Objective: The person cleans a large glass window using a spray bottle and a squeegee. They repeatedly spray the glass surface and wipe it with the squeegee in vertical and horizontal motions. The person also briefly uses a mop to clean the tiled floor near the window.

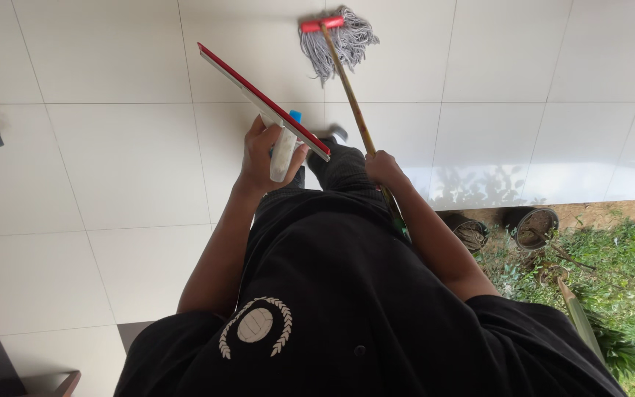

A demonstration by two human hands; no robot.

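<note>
- A round white emblem (256, 325), ringed by a white wreath, is seen on the black shirt (347, 309), low in the view and below the left hand (262, 158).
- A floor squeegee (262, 99) is held in the left hand; its long straight blade is edged in red over a pale strip, and it slants up and away to the left of the mop's handle.
- The left fingers are wrapped around the squeegee's white grip, a small blue part showing just above them.
- A string mop (339, 40) is held in the right hand (384, 167), the fingers closed around its yellowish wooden handle (354, 103).
- The mop's grey strands hang from a red clamp at the handle's far end and rest on the white tiled floor (112, 147).
- 2 dark plant pots (534, 228) stand to the right of the handle, at the tile edge beside the grass (626, 257).
</note>
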